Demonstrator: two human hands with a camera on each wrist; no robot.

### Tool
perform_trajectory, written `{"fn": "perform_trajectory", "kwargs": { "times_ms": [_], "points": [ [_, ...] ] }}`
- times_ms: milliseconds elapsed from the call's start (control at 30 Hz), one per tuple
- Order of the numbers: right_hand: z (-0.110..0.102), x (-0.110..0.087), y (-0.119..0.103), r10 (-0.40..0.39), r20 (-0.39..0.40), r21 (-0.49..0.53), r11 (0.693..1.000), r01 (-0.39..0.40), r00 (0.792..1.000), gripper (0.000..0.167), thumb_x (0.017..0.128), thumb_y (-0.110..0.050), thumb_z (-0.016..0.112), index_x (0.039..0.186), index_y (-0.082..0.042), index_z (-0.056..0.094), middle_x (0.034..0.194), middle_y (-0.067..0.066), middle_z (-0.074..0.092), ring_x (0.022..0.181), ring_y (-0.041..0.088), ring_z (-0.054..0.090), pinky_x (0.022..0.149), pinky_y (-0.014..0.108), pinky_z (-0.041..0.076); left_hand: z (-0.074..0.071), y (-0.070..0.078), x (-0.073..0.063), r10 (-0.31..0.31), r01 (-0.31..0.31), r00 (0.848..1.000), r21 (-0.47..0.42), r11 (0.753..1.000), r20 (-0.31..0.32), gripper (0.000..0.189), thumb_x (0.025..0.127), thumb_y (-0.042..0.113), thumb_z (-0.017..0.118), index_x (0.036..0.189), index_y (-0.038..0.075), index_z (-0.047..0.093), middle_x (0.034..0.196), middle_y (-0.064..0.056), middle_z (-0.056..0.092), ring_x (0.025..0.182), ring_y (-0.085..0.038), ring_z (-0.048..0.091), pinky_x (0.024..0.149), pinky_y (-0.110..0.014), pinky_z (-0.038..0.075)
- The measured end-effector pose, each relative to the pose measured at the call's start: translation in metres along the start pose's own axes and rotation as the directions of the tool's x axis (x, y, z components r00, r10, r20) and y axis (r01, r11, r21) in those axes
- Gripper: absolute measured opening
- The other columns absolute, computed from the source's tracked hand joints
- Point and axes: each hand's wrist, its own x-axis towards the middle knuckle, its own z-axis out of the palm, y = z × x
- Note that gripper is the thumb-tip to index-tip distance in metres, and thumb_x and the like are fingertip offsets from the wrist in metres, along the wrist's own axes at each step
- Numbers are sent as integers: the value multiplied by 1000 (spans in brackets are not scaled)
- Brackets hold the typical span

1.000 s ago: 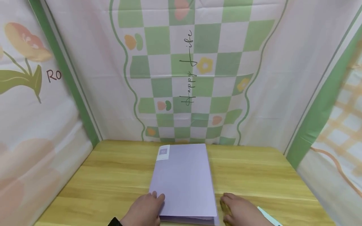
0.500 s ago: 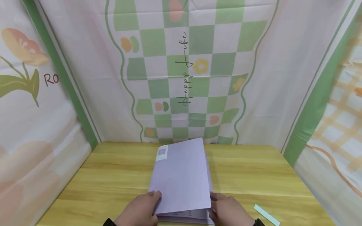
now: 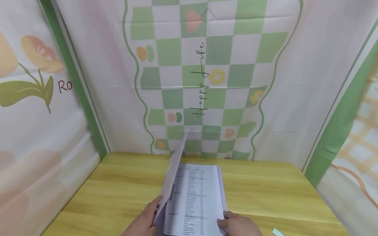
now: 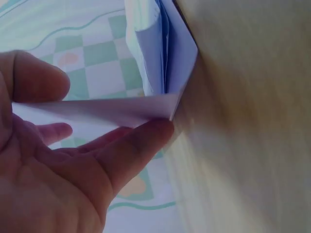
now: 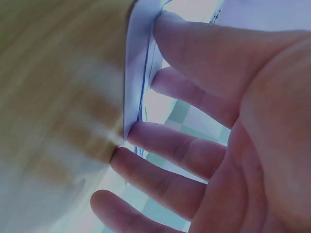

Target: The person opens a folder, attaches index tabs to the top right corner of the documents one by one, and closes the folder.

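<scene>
A lilac folder (image 3: 222, 193) lies at the front middle of the table, its front cover (image 3: 172, 178) raised steeply on the left. White pages (image 3: 196, 196) printed with rows of text in columns show inside. My left hand (image 3: 144, 218) holds the cover near its lower left. In the left wrist view the thumb is on one side of the cover (image 4: 107, 110) and the fingers are on the other. My right hand (image 3: 239, 225) is at the folder's lower right edge, thumb over the pages. Its fingers are mostly straight, with some fingertips at that edge in the right wrist view.
A small pale green strip (image 3: 277, 232) lies on the wooden table (image 3: 265, 190), right of my right hand and cut by the bottom of the head view. A checked, flower-printed curtain (image 3: 195, 82) rises behind the table, with more cloth on both sides.
The folder was closed; its cover has been lifted and swung left, exposing the pages. My right hand came in from the right to the folder's edge. The head view has shifted slightly.
</scene>
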Motion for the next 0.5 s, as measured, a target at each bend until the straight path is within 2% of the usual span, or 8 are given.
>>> {"fn": "perform_trajectory", "kwargs": {
  "times_ms": [100,167,233,367,433,500],
  "points": [
    [-2,0,-1,36,4,9,999,-36,999,36,77,-32,82,110,-21,78,109,8,67,91,24,64,76,46,54,-3,2,0,-32,34,999,-122,992,18,81,79,-7,52,153,-5,21,137,-24,41,120,-36,49,93,-42,46],
    [-4,1,-3,57,17,14,998,-58,998,36,75,-25,83,111,-20,78,114,11,67,100,31,65,81,50,53,-5,5,0,-63,69,997,-182,981,43,81,81,-8,50,155,-2,17,142,-26,36,125,-40,45,96,-46,45],
    [-6,2,-4,64,32,19,998,-64,997,37,75,-24,84,111,-19,78,115,11,67,103,33,64,83,51,52,-7,6,0,-77,87,996,-211,974,55,80,83,-8,49,155,-1,16,144,-27,34,127,-42,44,97,-48,43],
    [-7,1,-7,71,47,16,997,-72,996,37,74,-24,84,110,-18,78,116,11,67,104,34,65,83,51,53,-7,8,-2,-112,124,992,-241,962,62,72,91,-1,48,156,0,17,147,-25,34,129,-40,43,97,-46,44],
    [-7,0,-8,89,55,28,996,-90,995,37,74,-24,85,110,-18,78,116,12,67,104,35,65,83,52,52,-7,8,-2,-142,154,988,-283,947,62,68,96,5,48,157,4,18,149,-24,33,130,-38,42,96,-48,43],
    [-7,-1,-9,107,65,44,993,-110,992,37,75,-24,85,110,-18,78,117,12,67,104,36,65,84,53,52,-7,11,-5,-178,189,982,-348,918,64,63,103,13,47,158,7,17,152,-26,31,132,-40,38,97,-54,41]
  ]
}}
